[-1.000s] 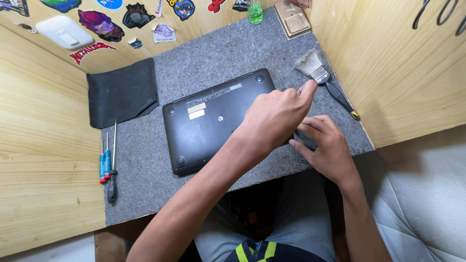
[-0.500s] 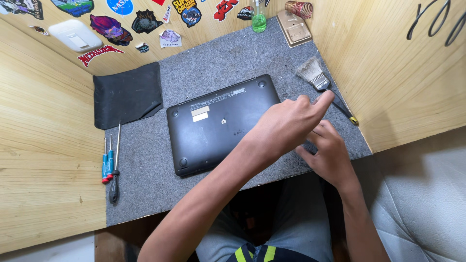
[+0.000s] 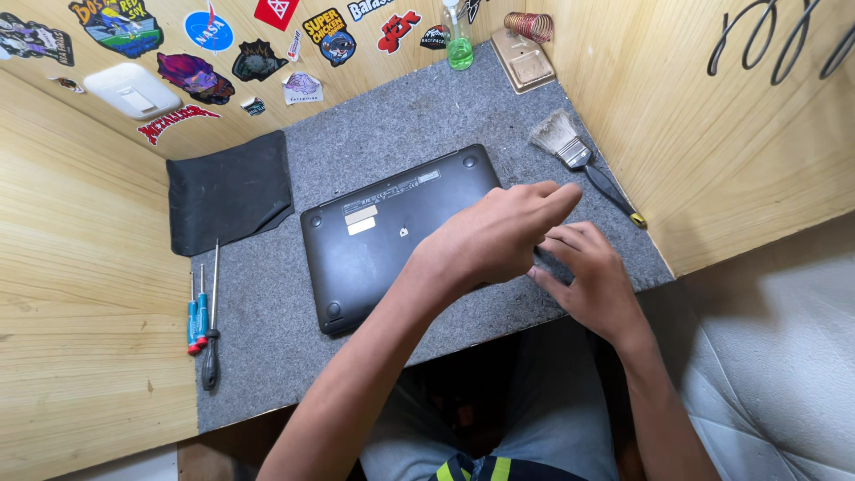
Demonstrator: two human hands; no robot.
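Observation:
A black laptop [image 3: 383, 240] lies shut and bottom side up on a grey felt mat [image 3: 267, 330]. My left hand [image 3: 494, 236] reaches across it from the lower left and covers its right end, with the fingers curled over the right edge. Just to the right, my right hand [image 3: 588, 276] has bent fingers whose tips meet the same edge under my left hand. The laptop's right edge is hidden by both hands.
A paintbrush [image 3: 579, 156] lies on the mat at the right, close to my hands. Three screwdrivers [image 3: 203, 316] lie at the mat's left edge, below a black cloth [image 3: 227, 191]. A green bottle [image 3: 459, 40] and a tan box [image 3: 525, 58] stand at the back. Wooden walls close in three sides.
My left forefinger, which pointed toward the brush, has drawn back onto the laptop's right edge. My right hand has closed in beneath it.

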